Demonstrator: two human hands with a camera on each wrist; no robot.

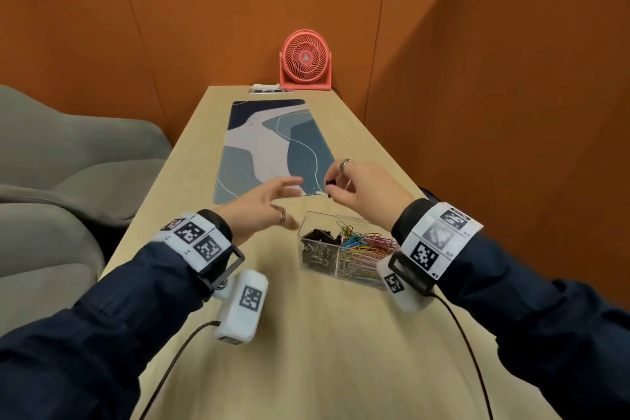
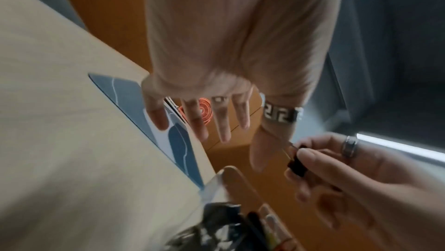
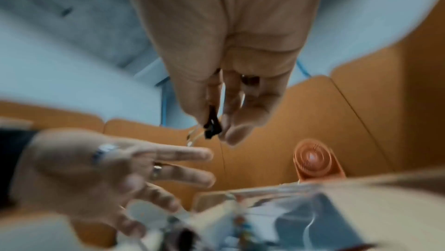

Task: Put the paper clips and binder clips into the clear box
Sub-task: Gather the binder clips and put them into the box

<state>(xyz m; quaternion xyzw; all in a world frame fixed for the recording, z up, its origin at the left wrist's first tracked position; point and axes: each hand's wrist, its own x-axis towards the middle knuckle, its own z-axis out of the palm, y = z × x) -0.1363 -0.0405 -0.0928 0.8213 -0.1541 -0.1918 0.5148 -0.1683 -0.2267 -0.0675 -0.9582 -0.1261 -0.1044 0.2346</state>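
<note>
A clear box [image 1: 306, 219] stands on the wooden table near its right edge. Its left compartment holds black binder clips [image 1: 317, 239], its right compartment colourful paper clips [image 1: 364, 249]. Above and just beyond the box, my right hand [image 1: 335, 186] pinches a small black binder clip [image 1: 329, 185] between thumb and fingers; the same clip [image 2: 297, 161] shows in the left wrist view and, as a clip [image 3: 211, 126], in the right wrist view. My left hand [image 1: 272, 194] hovers to the left of the box, fingers spread and straight, holding nothing.
A blue patterned desk mat [image 1: 272, 143] lies beyond the hands. A coral desk fan [image 1: 305, 60] stands at the table's far end by the orange wall, with a small white item [image 1: 267, 88] beside it. Grey seats [image 1: 68, 160] sit left of the table.
</note>
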